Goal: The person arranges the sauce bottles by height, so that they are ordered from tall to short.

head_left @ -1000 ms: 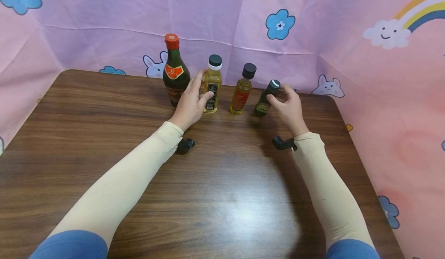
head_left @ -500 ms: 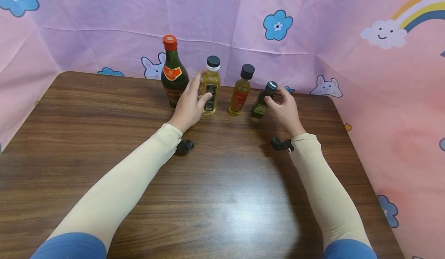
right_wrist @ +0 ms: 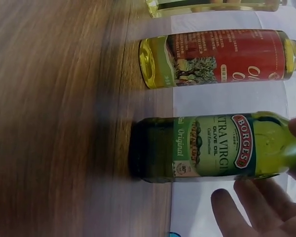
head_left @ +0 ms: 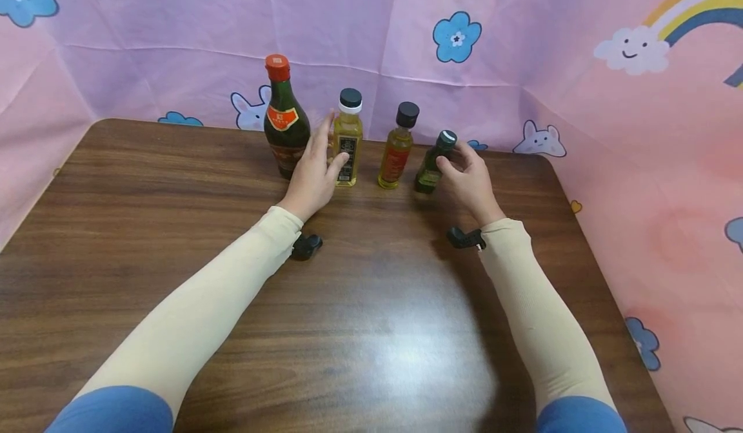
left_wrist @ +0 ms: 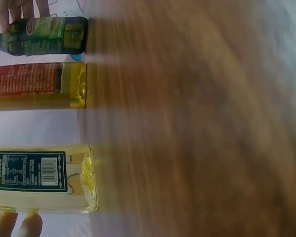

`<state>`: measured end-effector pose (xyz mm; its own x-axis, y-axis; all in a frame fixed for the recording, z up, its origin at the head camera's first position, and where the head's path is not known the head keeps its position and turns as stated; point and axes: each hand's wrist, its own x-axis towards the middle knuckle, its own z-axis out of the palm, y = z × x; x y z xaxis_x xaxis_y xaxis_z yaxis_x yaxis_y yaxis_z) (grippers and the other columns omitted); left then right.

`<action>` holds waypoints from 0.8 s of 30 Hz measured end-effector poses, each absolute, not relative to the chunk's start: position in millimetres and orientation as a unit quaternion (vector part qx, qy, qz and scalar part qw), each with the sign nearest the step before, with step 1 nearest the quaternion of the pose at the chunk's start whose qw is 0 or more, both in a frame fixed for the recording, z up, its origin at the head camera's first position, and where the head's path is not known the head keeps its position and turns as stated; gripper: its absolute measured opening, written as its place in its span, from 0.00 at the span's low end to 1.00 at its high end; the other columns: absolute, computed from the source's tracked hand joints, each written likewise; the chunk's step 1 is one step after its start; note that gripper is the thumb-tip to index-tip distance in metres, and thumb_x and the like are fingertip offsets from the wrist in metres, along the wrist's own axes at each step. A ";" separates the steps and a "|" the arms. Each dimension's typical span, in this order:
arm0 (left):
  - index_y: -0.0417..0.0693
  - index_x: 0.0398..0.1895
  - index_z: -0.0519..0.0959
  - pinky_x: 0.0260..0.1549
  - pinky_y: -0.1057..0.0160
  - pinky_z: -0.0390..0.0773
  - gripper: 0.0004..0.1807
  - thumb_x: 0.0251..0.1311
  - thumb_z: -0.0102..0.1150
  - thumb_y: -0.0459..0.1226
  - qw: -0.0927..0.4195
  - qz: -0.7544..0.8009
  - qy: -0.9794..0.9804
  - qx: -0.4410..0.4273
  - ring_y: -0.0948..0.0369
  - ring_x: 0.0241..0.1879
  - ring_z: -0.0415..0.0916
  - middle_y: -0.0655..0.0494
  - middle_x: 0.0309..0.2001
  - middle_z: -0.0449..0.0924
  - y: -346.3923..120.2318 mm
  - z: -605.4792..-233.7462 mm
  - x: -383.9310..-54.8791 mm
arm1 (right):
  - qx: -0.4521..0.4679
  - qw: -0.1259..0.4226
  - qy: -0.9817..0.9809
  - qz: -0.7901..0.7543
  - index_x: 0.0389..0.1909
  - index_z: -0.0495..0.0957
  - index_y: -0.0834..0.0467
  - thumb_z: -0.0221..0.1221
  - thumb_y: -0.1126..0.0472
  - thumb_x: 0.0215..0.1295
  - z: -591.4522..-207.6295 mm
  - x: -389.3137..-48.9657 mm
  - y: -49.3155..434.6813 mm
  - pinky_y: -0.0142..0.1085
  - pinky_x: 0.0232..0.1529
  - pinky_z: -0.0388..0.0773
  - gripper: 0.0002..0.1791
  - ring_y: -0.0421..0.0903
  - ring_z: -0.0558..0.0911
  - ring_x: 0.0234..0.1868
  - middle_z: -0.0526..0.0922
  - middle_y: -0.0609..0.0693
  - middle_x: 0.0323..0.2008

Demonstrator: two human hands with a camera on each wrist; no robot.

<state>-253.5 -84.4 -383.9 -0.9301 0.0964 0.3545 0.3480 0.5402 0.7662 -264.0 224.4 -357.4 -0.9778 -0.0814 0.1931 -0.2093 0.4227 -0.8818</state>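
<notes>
My right hand holds a small dark green olive oil bottle by its upper part, thumb at the neck and fingers behind; its lower fingers spread off the glass in the right wrist view. The bottle's base is at the tabletop. My left hand lies beside a square clear bottle of yellow oil, fingers straight along its left side and thumb across the front label. Fingertips show right at that bottle's side in the left wrist view. Between these two stands a yellow oil bottle with a red label.
A taller dark green bottle with a red cap stands left of the row, partly behind my left hand. All the bottles are near the back edge of the brown wooden table. A pink and purple patterned cloth hangs behind.
My right hand and the green olive oil bottle have shifted slightly left, closer to the red-labelled bottle. My left fingers have straightened a little away from the square bottle. The head view has turned slightly.
</notes>
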 end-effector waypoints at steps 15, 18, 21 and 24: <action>0.61 0.85 0.46 0.65 0.50 0.75 0.46 0.73 0.62 0.41 0.120 -0.521 -0.836 -0.120 0.57 0.77 0.59 0.47 0.79 0.60 -94.0 -374.7 -239.7 | 0.059 0.118 -0.831 0.541 0.72 0.61 0.70 0.56 0.69 0.71 -328.2 -226.5 206.2 0.55 0.73 0.64 0.30 0.64 0.69 0.72 0.69 0.71 0.69; 0.61 0.85 0.48 0.64 0.51 0.76 0.45 0.72 0.63 0.41 0.125 -0.528 -0.830 -0.126 0.59 0.76 0.60 0.47 0.77 0.62 -98.0 -373.7 -233.6 | 0.064 0.129 -0.825 0.547 0.72 0.62 0.71 0.56 0.71 0.71 -322.9 -217.3 205.3 0.56 0.71 0.66 0.30 0.65 0.70 0.71 0.69 0.72 0.68; 0.62 0.84 0.50 0.64 0.52 0.76 0.44 0.72 0.63 0.41 0.126 -0.532 -0.827 -0.134 0.59 0.75 0.62 0.47 0.76 0.64 -104.6 -369.3 -226.4 | 0.069 0.143 -0.818 0.553 0.73 0.62 0.71 0.56 0.73 0.71 -321.0 -211.3 207.8 0.56 0.70 0.68 0.30 0.65 0.71 0.71 0.69 0.73 0.68; 0.60 0.83 0.54 0.63 0.51 0.77 0.42 0.71 0.65 0.42 0.137 -0.539 -0.819 -0.139 0.57 0.73 0.66 0.47 0.73 0.69 -113.9 -362.9 -219.6 | 0.066 0.160 -0.814 0.554 0.73 0.64 0.68 0.56 0.72 0.71 -320.3 -207.9 211.8 0.54 0.70 0.69 0.30 0.62 0.72 0.70 0.71 0.69 0.68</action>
<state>-219.6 -113.9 -362.9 -0.9238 0.0805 0.3742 0.3756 0.3794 0.8456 -207.9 211.8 -320.3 -0.9403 0.0697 0.3330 -0.2842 0.3774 -0.8814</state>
